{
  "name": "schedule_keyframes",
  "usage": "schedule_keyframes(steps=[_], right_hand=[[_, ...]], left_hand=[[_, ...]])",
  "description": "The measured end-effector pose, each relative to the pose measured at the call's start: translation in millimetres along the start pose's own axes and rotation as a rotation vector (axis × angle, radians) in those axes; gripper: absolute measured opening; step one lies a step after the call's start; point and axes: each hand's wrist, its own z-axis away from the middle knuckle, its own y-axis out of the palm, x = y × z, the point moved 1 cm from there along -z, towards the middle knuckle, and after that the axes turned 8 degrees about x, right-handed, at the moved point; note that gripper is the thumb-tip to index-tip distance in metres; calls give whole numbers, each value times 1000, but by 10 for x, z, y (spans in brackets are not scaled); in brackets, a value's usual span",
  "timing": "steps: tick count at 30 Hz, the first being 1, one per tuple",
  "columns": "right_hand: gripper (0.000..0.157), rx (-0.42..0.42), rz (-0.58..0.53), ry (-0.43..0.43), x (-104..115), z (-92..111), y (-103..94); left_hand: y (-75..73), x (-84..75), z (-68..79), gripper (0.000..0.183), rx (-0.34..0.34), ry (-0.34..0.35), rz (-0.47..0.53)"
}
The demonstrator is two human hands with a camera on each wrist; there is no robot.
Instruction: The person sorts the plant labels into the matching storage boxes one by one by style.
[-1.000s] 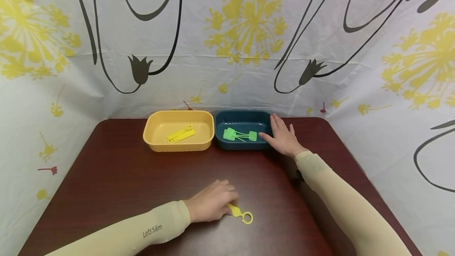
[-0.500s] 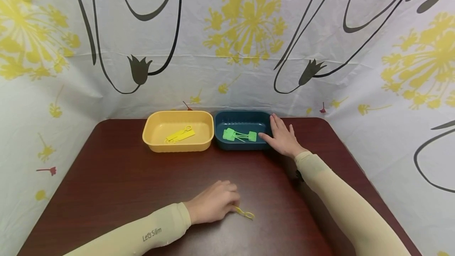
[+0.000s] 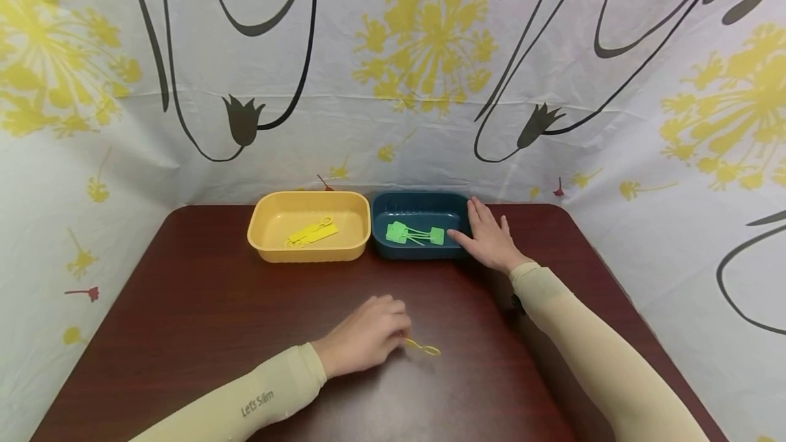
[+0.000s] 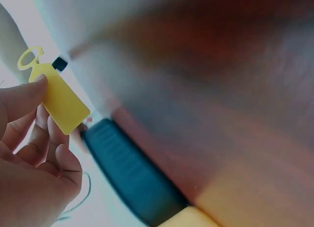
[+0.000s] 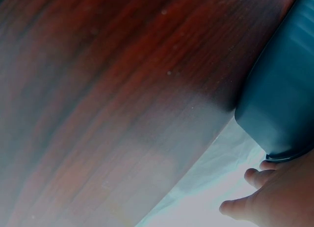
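In the head view my left hand [image 3: 367, 338] is over the middle of the table, pinching a yellow plastic tag [image 4: 61, 100] with a hooked ring at one end. The left wrist view shows the thumb on the tag's flat face, close to the ring. From the head camera the tag appears nearly edge-on, its ring pointing right. My right hand [image 3: 491, 239] rests with extended fingers on the right rim of a dark blue bin [image 3: 417, 253]. Several bright green tags [image 3: 398, 232] with thin stems lie inside that bin.
A yellow bin [image 3: 313, 256] stands directly left of the blue one and holds several yellow tags [image 3: 321, 232]. Both sit at the far edge of the dark reddish-brown table [image 3: 245, 312]. A patterned white cloth [image 3: 393, 149] hangs behind and at the sides.
My left hand has moved slightly away from the table's front with the yellow tag, which has turned from showing its face to nearly edge-on. The right hand stays on the blue bin.
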Motion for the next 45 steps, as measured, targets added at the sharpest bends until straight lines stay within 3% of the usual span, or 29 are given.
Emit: schedule_keyframes(steps=[9, 21, 40, 45], right_hand=[[104, 0, -2, 8, 0, 0, 1], [104, -5, 0, -2, 4, 6, 3], [104, -1, -11, -2, -3, 4, 5], [104, 2, 0, -1, 6, 10, -3]], left_hand=[[-285, 90, -31, 10, -74, -80, 65], [-613, 246, -72, 12, -233, -72, 37], [-1083, 639, -54, 10, -406, -162, 33], [-1158, 725, -42, 10, -421, -160, 40]])
